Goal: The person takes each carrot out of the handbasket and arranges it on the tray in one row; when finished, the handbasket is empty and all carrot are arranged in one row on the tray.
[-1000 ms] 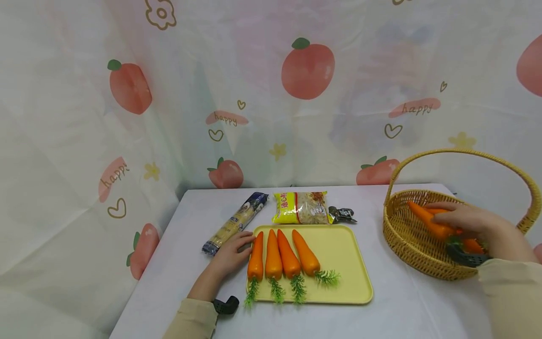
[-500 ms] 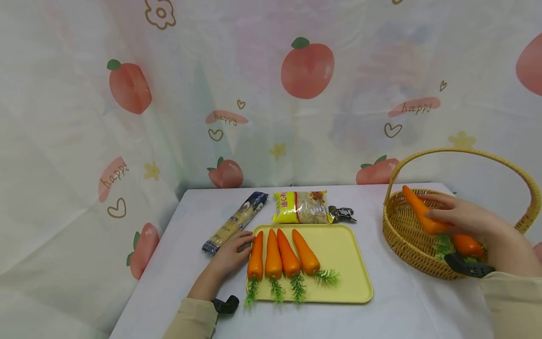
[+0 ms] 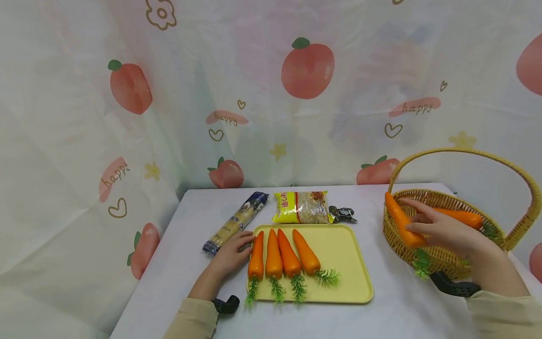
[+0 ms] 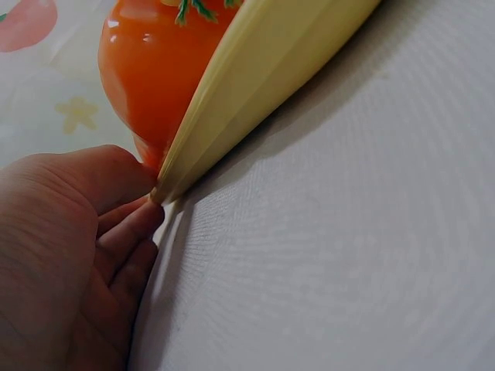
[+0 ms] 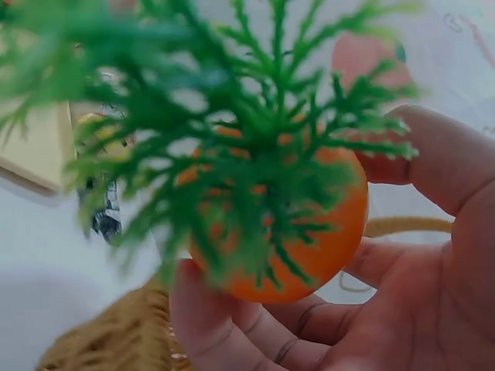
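Over the wicker basket [image 3: 394,243], gripping one carrot [image 3: 400,221] with the right hand [image 3: 446,230]
With the left hand [image 3: 231,255], pinching the yellow tray [image 3: 345,263] by its edge

Both the left hand [image 3: 232,254] and the right hand [image 3: 449,230] are bare. The left sleeve [image 3: 192,320] and right sleeve [image 3: 501,314] are plain pale beige. Black wrist mounts show small holes on the left strap [image 3: 221,307] and right strap [image 3: 466,288]; the left has a rounded end piece [image 3: 232,302].
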`<state>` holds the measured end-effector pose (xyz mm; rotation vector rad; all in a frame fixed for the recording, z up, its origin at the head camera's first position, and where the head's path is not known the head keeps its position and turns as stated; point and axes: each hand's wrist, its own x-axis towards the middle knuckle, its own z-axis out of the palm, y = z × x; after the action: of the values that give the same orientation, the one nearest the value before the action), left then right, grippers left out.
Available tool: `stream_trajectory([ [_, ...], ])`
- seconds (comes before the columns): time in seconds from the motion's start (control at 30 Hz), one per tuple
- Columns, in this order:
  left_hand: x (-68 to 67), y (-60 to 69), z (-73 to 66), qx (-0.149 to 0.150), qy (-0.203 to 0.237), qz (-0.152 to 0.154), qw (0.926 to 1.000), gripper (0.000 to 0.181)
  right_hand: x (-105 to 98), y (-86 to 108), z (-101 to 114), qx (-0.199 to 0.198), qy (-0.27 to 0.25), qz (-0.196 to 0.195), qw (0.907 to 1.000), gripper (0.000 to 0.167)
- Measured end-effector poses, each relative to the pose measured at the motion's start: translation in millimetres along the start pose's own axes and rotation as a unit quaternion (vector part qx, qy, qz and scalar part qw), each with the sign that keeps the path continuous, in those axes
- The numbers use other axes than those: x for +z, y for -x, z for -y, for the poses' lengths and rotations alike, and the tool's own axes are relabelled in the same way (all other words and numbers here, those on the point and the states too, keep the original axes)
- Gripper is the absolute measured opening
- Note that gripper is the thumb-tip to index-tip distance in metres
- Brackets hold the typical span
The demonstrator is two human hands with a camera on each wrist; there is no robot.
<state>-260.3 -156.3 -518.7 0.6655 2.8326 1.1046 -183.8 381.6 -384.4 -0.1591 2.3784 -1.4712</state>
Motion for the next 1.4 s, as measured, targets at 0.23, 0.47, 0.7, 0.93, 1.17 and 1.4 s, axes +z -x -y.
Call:
stream_trajectory([
  [0.23, 0.1, -0.5, 1.0, 0.007, 0.001, 0.005, 1.0000, 0.040, 26.2, -5.0, 5.8, -0.001, 0.031, -0.001, 0.9995, 0.077],
  [0.47, 0.6, -1.1, 2.3, 0.000, -0.004, 0.003, 1.0000, 0.040, 59.3, -20.3, 12.7, -0.002, 0.012, 0.012, 0.9998, 0.082],
  [0.7, 0.6, -1.4, 3.2, -0.003, -0.004, 0.002, 1.0000, 0.040, 93.8, -44.7, 11.6, 0.020, -0.006, 0.042, 0.9989, 0.081],
  [0.93, 1.4, -1.2, 3.4, 0.001, -0.006, 0.001, 1.0000, 0.040, 122.0, -67.4, 11.6, 0.028, -0.025, 0.059, 0.9976, 0.080],
  [1.17, 1.0, -0.6, 1.6, 0.001, -0.001, 0.003, 1.0000, 0.040, 140.4, -83.1, 11.4, 0.026, -0.017, 0.062, 0.9976, 0.079],
  [1.4, -0.1, 0.3, 0.7, -0.002, 0.006, 0.003, 1.0000, 0.041, 152.3, -94.1, 12.9, 0.024, -0.011, 0.083, 0.9962, 0.077],
])
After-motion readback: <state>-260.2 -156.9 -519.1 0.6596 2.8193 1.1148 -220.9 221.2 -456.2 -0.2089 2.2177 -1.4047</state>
